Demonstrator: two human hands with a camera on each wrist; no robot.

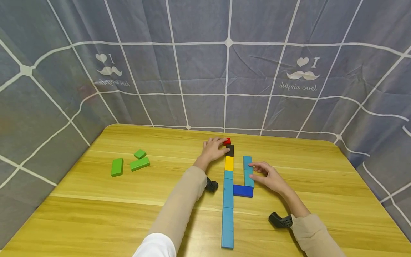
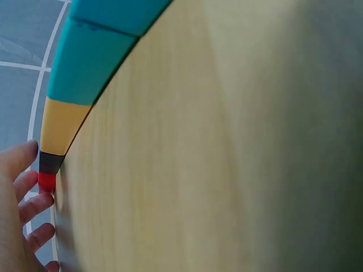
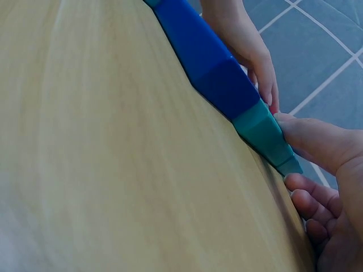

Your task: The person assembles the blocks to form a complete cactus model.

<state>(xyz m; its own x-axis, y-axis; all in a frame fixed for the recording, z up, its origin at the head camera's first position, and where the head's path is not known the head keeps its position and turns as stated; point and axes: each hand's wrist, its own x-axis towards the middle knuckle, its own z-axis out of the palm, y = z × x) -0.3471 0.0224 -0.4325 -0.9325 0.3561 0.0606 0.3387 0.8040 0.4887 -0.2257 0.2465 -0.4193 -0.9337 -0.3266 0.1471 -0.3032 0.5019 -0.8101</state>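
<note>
A column of blocks runs away from me: light blue blocks (image 1: 228, 192), a yellow block (image 1: 229, 164), a black block (image 1: 229, 150) and a red block (image 1: 227, 141) at the far end. My left hand (image 1: 213, 149) lies beside that far end, its index fingertip at the red block and its thumb by the black one. From the column's right side juts a dark blue block (image 1: 243, 191). A separate light blue block (image 1: 248, 170) stretches away from it. My right hand (image 1: 268, 176) has thumb and fingertips at that block's right edge, not wrapped round it.
Several green blocks, among them one green block (image 1: 117, 167), lie at the left of the wooden table (image 1: 80, 214). A grey curtain (image 1: 205, 71) with white lines hangs behind the table's back edge. Black wrist devices, one black device (image 1: 280, 220) at the right, sit at both sleeves.
</note>
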